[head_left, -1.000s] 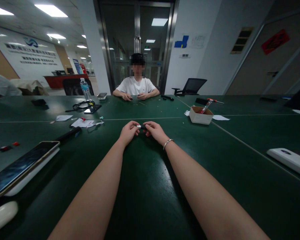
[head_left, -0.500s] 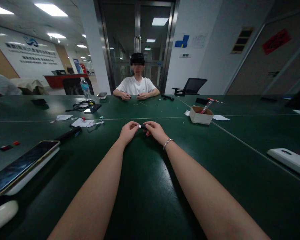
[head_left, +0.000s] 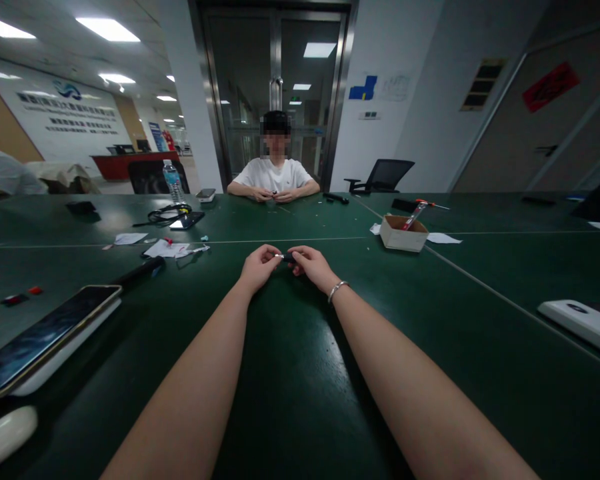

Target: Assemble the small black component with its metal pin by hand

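Observation:
Over the middle of the green table [head_left: 290,373], both my hands meet at a small black object with a silver end [head_left: 287,257], too small to name surely. My left hand [head_left: 258,268] pinches it at the silver end, thumb against fingers. The black part sits between the thumb and fingers of my right hand [head_left: 314,265], which has a silver bracelet [head_left: 337,289] at its wrist. Fingers cover much of the object.
Left lie a phone [head_left: 45,337] on a white block, a white mouse-like object [head_left: 5,437], papers [head_left: 165,249] and coiled cable [head_left: 169,213]. Rightward stand a small open box [head_left: 404,235] and a white device [head_left: 583,323]. A person [head_left: 274,177] sits opposite, hands together.
My hands keep their pinch on the small object with hardly any shift. The person opposite has brought their hands together. The whole view has moved slightly.

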Demonstrator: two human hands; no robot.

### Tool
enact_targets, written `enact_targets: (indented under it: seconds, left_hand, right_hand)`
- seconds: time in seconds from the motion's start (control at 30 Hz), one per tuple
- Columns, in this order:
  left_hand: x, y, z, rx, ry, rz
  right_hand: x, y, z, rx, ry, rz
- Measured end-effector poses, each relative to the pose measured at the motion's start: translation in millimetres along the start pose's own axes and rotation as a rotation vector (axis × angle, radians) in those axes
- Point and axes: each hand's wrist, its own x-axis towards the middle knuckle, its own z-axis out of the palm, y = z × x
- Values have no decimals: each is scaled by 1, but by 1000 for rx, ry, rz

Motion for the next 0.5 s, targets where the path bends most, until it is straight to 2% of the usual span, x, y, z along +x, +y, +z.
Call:
enact_targets:
  seconds: [0.23, 0.5]
  left_hand:
    - [-2, 5, -1, 41, -16, -34]
    - [-4, 12, 1, 322, -65, -55]
  right_hand:
    - [1, 2, -1, 15, -5, -10]
    - [-1, -2, 0, -29, -35, -15]
